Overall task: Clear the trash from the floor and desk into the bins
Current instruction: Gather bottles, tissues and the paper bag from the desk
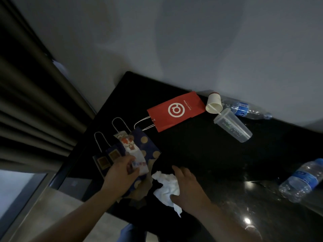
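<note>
From the head view, my left hand (120, 173) is at the left edge of the black desk (192, 154), fingers curled and pinching a white printed wrapper (135, 154) that lies on top of a blue dotted bag (146, 145). A dark bag with tan squares (108, 158) sits just to the left of it, its cord handles pointing toward the curtain (35, 102). My right hand (187, 186) is laid over a crumpled tissue (166, 187), with the fingers spread fairly straight across it and the thumb against its near edge; I am not clenching it. Farther back, a red paper bag (176, 110) lies flat, well apart from both hands. Beside it, against the wall (174, 41), a paper cup (214, 105) lies on its side and touches a tipped clear plastic cup (232, 126). A water bottle (244, 109) lies on its side behind them. A second bottle (300, 180) lies at the desk's right end, far from my right hand. Nothing stands between my hands and the tissue or wrapper.
</note>
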### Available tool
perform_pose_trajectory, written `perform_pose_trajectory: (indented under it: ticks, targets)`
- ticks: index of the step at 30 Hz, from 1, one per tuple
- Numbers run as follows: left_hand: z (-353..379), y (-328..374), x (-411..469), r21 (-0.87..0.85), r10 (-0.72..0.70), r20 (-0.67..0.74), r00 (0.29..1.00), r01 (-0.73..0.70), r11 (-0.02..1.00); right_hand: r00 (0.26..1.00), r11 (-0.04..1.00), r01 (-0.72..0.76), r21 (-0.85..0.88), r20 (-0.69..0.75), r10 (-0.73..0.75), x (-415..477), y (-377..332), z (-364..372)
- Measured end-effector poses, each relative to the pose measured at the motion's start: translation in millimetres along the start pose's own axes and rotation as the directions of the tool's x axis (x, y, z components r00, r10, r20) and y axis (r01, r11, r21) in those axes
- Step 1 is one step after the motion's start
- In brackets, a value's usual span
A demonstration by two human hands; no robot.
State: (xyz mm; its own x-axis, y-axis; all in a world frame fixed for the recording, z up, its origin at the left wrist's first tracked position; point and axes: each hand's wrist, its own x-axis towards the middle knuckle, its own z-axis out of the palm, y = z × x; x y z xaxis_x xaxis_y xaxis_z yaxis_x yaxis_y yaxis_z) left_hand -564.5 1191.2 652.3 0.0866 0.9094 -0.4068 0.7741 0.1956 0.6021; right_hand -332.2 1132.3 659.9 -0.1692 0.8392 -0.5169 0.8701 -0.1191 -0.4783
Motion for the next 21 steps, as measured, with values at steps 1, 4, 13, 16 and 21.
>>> perform_pose_trajectory:
  ticks: [1, 4, 13, 16, 21]
  targets:
    - [1.4, -3.4, -3.3, -0.003, -0.031, -0.002, 1.0, 0.031, 1.0, 1.0, 1.0, 0.004, -0.029, 0.02, -0.003, 2.1, -1.8, 3.2]
    - [0.2, -12.6, -9.5, 0.032, -0.132, -0.053, 0.99, 0.133, 0.991, 0.997, 0.989, 0.021, -0.144, 0.079, -0.01, 7.5, -8.4, 12.4]
    - [-1.7, -29.4, 2.6, 0.093, -0.417, -0.127, 0.9, 0.429, 0.899, 0.967, 0.935, 0.019, -0.354, 0.243, 0.073, 21.2, -5.9, 27.2]
    - [8.8, -23.2, 18.7, 0.067, -0.448, -0.09, 0.89, 0.454, 0.889, 0.973, 0.938, 0.029, -0.347, 0.224, 0.053, 21.3, 0.4, 27.4]
    - [21.9, -14.5, 44.9, -0.045, -0.582, -0.012, 0.813, 0.581, 0.813, 0.994, 0.965, 0.021, -0.262, 0.112, 0.009, 17.7, 12.0, 23.7]
